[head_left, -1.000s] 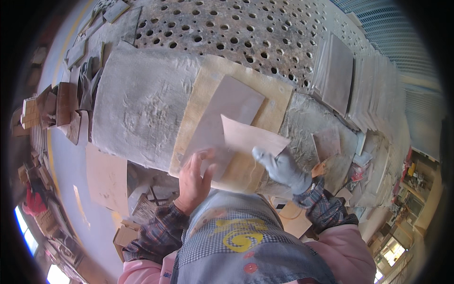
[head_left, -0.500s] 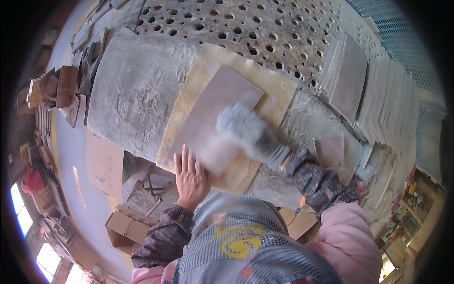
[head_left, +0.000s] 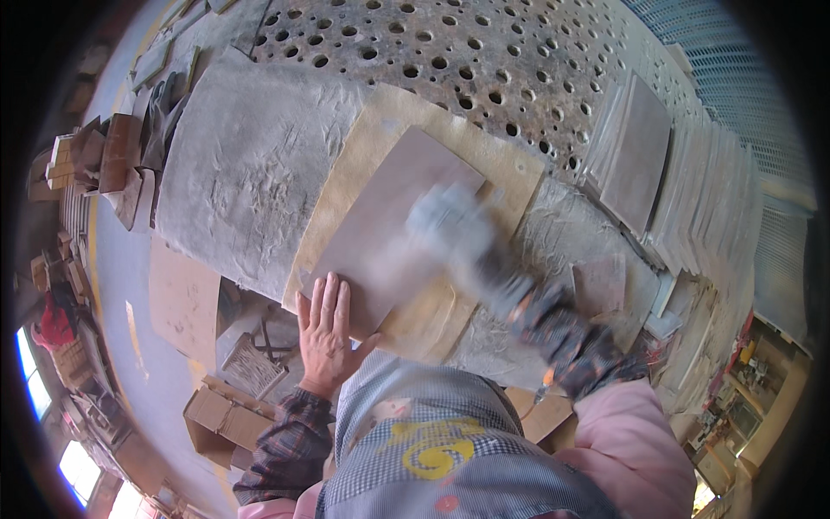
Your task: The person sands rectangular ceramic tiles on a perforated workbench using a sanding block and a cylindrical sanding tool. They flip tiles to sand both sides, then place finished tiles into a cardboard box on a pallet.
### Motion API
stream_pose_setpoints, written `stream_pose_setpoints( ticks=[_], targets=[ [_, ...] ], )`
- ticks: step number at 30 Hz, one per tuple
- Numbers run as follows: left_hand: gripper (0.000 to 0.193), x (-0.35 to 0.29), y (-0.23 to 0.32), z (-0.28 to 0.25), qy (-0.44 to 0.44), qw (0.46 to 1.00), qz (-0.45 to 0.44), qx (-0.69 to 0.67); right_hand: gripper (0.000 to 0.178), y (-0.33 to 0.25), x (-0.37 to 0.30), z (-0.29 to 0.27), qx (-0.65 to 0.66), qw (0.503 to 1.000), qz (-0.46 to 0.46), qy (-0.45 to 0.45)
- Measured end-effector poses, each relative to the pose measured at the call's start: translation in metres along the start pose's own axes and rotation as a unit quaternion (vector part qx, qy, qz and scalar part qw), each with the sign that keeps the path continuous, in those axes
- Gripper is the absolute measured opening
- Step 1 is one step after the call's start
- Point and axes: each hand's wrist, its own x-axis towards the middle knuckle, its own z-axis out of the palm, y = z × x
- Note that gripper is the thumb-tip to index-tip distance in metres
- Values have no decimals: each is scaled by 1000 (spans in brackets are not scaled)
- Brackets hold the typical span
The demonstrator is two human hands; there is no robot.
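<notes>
A flat rectangular grey-brown slab (head_left: 380, 203) lies at a slant on a tan sheet (head_left: 512, 192). My bare left hand (head_left: 325, 346) rests at its near left corner, fingers stretched out and touching the edge, with the thumb apart. Over the slab's right half is my right hand (head_left: 454, 227) in a grey glove, smeared by motion. A pale blur shows on the slab beside the glove; whether the fingers hold anything cannot be made out. Under the tan sheet spreads a wrinkled, dusty grey cover (head_left: 238, 173).
Beyond the cover stretches a metal surface full of round holes (head_left: 424, 54). Several thin slabs (head_left: 638, 156) stand stacked at the right, near a small loose piece (head_left: 599, 284). A cardboard box (head_left: 226, 417) sits low at the left, and broken pieces (head_left: 119, 156) are piled farther left.
My left hand has shifted slightly left along the slab's near corner, its thumb now spread wider. My blurred right hand has moved a little to the right over the slab.
</notes>
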Motion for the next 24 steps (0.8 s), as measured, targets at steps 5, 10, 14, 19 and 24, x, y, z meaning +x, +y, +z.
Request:
stream_pose_setpoints(
  ticks=[5,10,14,19,24],
  targets=[
    [105,1,-12,-2,34,998,25,52,27,-1,-17,5,-77,985,-152,-16],
    [109,1,-13,2,37,997,23,61,28,27,-22,-9,-110,991,-71,20],
    [115,0,-14,5,44,998,23,24,27,14,-11,-22,-142,989,-49,10],
    [120,1,-17,9,54,997,31,40,33,-21,-2,-39,-46,997,-41,-55],
    [119,0,-19,12,64,996,46,48,40,-18,-13,-20,-129,977,-152,-71]
  ],
)
